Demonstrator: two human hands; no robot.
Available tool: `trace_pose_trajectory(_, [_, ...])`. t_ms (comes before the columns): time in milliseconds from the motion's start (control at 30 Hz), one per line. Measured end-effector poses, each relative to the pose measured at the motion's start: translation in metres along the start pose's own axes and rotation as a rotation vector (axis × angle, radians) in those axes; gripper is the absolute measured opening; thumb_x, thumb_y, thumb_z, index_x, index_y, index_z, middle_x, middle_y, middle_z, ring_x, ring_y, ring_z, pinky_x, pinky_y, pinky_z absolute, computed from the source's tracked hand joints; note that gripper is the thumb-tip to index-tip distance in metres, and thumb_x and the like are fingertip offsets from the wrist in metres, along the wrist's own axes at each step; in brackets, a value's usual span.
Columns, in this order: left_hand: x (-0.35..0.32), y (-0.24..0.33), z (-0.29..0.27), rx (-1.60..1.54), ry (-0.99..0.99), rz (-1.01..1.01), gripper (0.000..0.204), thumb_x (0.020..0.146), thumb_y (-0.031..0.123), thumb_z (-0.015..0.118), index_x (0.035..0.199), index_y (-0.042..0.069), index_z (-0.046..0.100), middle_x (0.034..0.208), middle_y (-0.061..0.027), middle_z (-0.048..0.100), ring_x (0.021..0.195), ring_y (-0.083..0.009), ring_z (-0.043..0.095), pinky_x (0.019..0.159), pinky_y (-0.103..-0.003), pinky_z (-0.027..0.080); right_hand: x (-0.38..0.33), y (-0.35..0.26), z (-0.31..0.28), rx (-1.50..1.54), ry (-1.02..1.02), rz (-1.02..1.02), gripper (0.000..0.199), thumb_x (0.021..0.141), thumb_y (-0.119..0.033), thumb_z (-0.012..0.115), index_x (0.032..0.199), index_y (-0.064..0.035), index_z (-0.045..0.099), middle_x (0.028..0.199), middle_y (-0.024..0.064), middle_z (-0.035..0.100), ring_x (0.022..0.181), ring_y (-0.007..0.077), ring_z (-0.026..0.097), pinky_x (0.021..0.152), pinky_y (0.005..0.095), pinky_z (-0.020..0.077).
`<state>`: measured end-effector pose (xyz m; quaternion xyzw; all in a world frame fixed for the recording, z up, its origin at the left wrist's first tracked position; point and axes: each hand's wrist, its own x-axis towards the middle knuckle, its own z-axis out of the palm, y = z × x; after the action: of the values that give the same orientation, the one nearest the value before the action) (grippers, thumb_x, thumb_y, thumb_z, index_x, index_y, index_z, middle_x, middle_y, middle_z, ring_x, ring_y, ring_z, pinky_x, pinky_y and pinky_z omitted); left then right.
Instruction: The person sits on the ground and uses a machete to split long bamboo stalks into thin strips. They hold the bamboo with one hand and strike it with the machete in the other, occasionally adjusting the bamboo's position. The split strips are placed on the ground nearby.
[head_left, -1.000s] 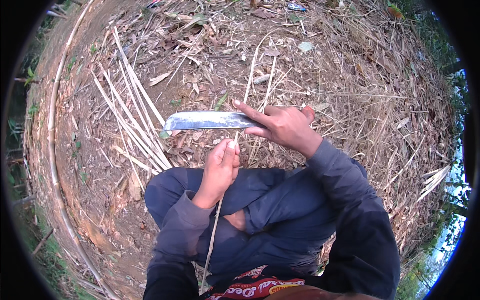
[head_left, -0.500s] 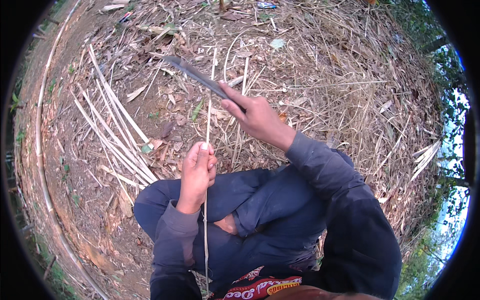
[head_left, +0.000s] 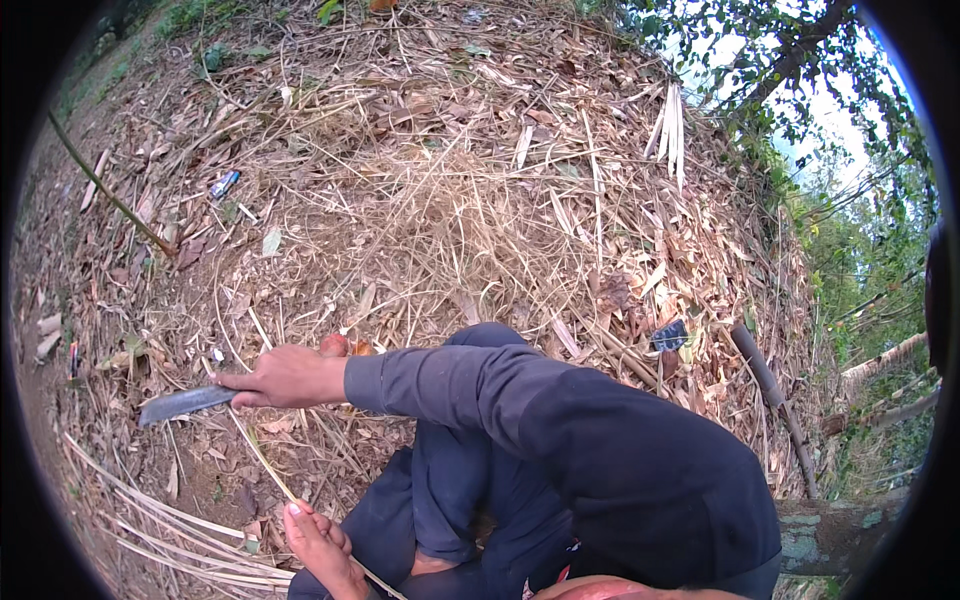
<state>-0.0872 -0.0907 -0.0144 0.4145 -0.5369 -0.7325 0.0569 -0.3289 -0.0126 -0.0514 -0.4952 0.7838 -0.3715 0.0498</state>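
My left hand is closed around a thin pale strip of split cane or wood, held near my knee at the lower left. The strip slants up and away from that fist, and its lower end comes out below it. Farther off, my right hand grips a long knife; its grey blade points left. The strip reaches the knife just by my right fingers, where I cannot tell exact contact. The knife's handle is hidden in my palm. Several loose pale strips lie on the ground left of my left hand.
Dry straw and leaf litter cover the ground ahead. A small blue packet lies far left, a dark wrapper at right. Beyond the wrapper are a stick and a log. More pale strips lie far right.
My view has swung to the right, so both hands and the loose strips appear farther left and lower. Both hands keep their hold on the knife and the strip.
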Motion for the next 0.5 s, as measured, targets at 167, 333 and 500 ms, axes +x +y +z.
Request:
trace_pose_trajectory(167, [0.015, 0.009, -0.01, -0.073, -0.073, 0.01, 0.024, 0.106, 0.034, 0.043, 0.095, 0.014, 0.048, 0.061, 0.0058, 0.035, 0.04, -0.0011, 0.023, 0.033, -0.019, 0.015, 0.001, -0.01, -0.021, 0.054, -0.06, 0.163, 0.049, 0.1, -0.052, 0.043, 0.138, -0.0229, 0.052, 0.067, 0.0152, 0.06, 0.062, 0.0336, 0.062, 0.058, 0.0477, 0.0486])
trace_pose_trajectory(333, [0.026, -0.011, -0.018, -0.014, 0.085, -0.012, 0.024, 0.105, 0.033, 0.045, 0.092, 0.013, 0.045, 0.062, 0.0054, 0.035, 0.039, -0.0019, 0.026, 0.032, -0.019, 0.016, -0.034, -0.057, 0.02, 0.014, -0.239, -0.243, 0.053, 0.095, -0.058, 0.048, 0.137, -0.0262, 0.054, 0.056, 0.0109, 0.055, 0.05, 0.0328, 0.06, 0.044, 0.0457, 0.0433])
trace_pose_trajectory(500, [0.026, -0.018, -0.011, 0.107, 0.174, 0.026, 0.024, 0.104, 0.032, 0.046, 0.089, 0.013, 0.044, 0.061, 0.0061, 0.034, 0.04, -0.0017, 0.027, 0.032, -0.02, 0.016, -0.037, -0.051, 0.025, -0.047, -0.195, -0.316, 0.054, 0.09, -0.063, 0.052, 0.132, -0.0296, 0.059, 0.053, 0.009, 0.054, 0.05, 0.0335, 0.06, 0.044, 0.0461, 0.0445])
